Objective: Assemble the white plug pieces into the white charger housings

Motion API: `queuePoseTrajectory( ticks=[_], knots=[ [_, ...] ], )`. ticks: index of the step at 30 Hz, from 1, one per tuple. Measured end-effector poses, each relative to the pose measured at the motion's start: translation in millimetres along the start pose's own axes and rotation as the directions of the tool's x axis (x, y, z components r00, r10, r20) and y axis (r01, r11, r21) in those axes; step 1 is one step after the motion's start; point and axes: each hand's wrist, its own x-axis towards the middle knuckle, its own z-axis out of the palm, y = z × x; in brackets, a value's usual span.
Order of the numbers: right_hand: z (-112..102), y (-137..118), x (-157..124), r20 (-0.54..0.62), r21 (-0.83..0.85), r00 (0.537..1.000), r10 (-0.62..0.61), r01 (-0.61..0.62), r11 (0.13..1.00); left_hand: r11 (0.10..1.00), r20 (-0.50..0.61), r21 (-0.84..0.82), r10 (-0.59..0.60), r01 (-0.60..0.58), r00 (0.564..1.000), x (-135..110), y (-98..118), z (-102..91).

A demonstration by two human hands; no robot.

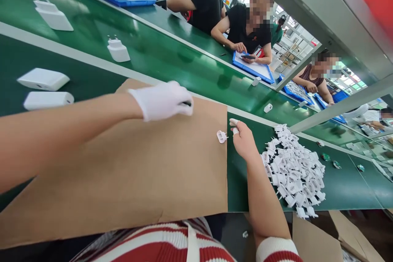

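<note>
My left hand [164, 100], in a white glove, hovers over a brown cardboard sheet [172, 172] with its fingers curled together. Whatever may be inside those fingers is hidden. My right hand [243, 139] is bare apart from white covers on some fingertips. Its fingers are extended a little apart, and nothing shows between them. Just left of them, a small white plug piece with pins [221, 136] lies at the sheet's right edge. A big heap of similar white plug pieces [296, 172] sits on the green bench to the right of my right forearm.
Two white charger housings [46, 78] lie at the left. White plug chargers [118, 50] stand spaced along the green conveyor belt [184, 63]. Across it, people work beside blue trays [253, 67]. A metal post [340, 100] slants down behind the heap. Small green circuit boards [326, 157] lie farther right.
</note>
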Motion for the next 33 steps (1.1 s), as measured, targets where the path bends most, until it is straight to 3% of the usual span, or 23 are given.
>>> queuePoseTrajectory(
  ticks=[3,6,9,13,16,20,24,29,33],
  knots=[
    [-4,-6,-3,0.106,-0.097,0.993,0.047,-0.037,0.995,0.988,0.041,0.036,0.152,-0.153,0.988,22,50,22.2],
    [-2,-10,-5,0.207,-0.149,0.976,0.066,-0.036,0.988,0.985,-0.005,0.041,0.167,-0.167,0.986,38,71,43.2],
    [4,-14,-9,0.259,-0.077,0.966,0.007,0.013,0.997,0.984,-0.016,-0.124,0.129,-0.130,0.992,47,71,60.3],
    [12,-19,-12,0.274,0.030,0.961,-0.032,0.025,0.999,0.900,0.050,-0.429,-0.064,0.080,0.997,48,62,76.7],
    [7,-17,-8,0.247,0.167,0.967,0.062,-0.106,0.980,0.813,0.088,-0.546,-0.187,0.204,0.978,47,60,84.7],
    [-13,-7,-2,0.101,0.267,0.976,0.194,-0.215,0.940,0.776,0.103,-0.588,-0.205,0.226,0.973,45,62,88.4],
    [-23,-12,-2,0.024,0.169,0.990,0.141,-0.143,0.975,0.757,0.103,-0.610,-0.215,0.233,0.971,43,64,88.1],
    [2,-33,-10,0.171,-0.114,0.978,-0.120,0.140,0.984,0.725,0.075,-0.663,-0.182,0.185,0.980,44,63,91.6],
    [15,-32,-12,0.250,-0.315,0.965,-0.080,0.159,0.936,0.746,0.051,-0.638,-0.206,0.190,0.977,45,61,95.1]
  ],
)
